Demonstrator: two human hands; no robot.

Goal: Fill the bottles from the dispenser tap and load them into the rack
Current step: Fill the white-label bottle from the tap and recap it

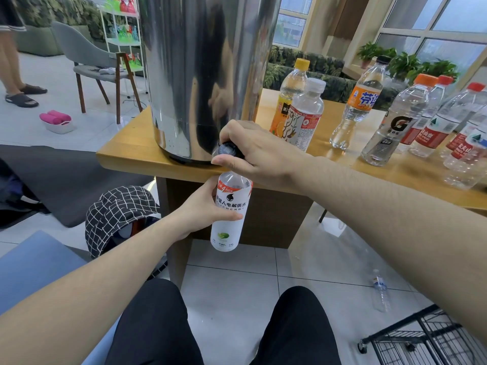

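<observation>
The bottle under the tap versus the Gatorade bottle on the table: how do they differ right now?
The bottle under the tap is gripped by the left hand below the table edge, uncapped; the Gatorade bottle stands untouched on the table with its orange cap on. The held one wears a mostly white label; the Gatorade one a black label with a big G. The right hand grips the tap knob above the first. Both are clear plastic.

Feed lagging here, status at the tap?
Left hand grips white-labelled clear plastic bottle under black tap knob. Right hand on knob. Nothing blocking.
</observation>
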